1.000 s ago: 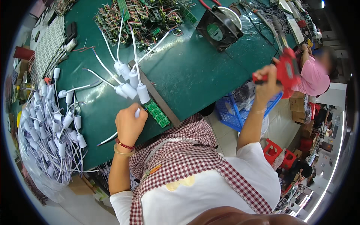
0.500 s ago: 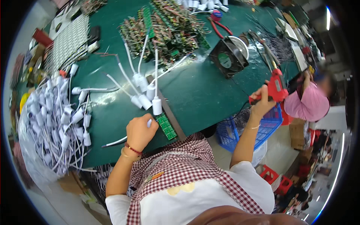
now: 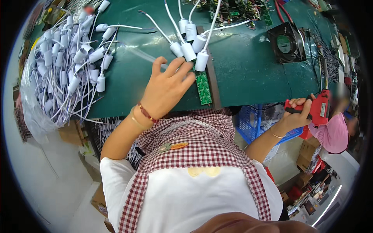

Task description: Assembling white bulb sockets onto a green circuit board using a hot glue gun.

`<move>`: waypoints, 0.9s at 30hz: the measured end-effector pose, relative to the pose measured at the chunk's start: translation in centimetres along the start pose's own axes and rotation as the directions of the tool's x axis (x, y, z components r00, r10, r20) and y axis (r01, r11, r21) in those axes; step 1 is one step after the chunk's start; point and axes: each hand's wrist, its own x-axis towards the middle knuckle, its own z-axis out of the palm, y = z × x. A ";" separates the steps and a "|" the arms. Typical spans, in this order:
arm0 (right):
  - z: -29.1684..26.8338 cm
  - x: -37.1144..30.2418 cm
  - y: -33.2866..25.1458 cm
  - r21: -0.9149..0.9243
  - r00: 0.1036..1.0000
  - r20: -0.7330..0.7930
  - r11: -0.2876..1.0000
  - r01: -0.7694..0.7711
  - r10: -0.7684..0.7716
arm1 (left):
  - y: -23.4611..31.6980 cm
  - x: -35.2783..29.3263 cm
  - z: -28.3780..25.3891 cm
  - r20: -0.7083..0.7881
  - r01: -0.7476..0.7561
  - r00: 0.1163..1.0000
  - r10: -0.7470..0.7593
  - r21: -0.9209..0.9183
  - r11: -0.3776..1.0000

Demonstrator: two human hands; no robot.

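My left hand reaches over the green table with its fingers spread. A blurred white streak, perhaps a moving wire, runs by its fingertips; whether it touches them is unclear. Just beyond the fingers several white lamp sockets with white wires stand in a cluster. A strip of small green circuit boards lies nearer me, along a dark bar. At the right, my right hand is wrapped around the handle of a red and black soldering gun, its long metal tip pointing away from me.
A large heap of white wired sockets in clear plastic covers the left side. Wired circuit boards lie at the back, with a black fan to their right. Below the table edge is a blue basket. Another person in pink is at far right.
The whole view has shifted. My left hand, closed around a white wired piece before, has spread its fingers and reached toward the socket cluster. My right hand still grips the soldering gun.
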 end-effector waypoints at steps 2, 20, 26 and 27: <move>0.0 -0.1 0.3 0.044 1.000 0.026 0.999 -0.007 0.005 | -1.2 -0.6 1.2 -0.088 -0.025 0.996 0.027 0.013 1.000; -1.0 -0.8 0.2 0.099 0.992 0.118 0.994 -0.047 0.035 | -14.7 -5.9 1.1 -0.173 0.675 0.720 -0.672 0.399 0.620; -1.4 -1.2 0.0 0.130 0.989 0.145 0.990 -0.051 0.031 | -12.1 -4.7 0.4 -0.358 0.653 0.708 -0.609 0.000 0.758; -1.4 -1.2 -0.1 0.104 0.989 0.144 0.994 -0.045 0.030 | -11.4 -4.2 -0.7 -0.381 0.587 0.636 -0.671 -0.327 0.741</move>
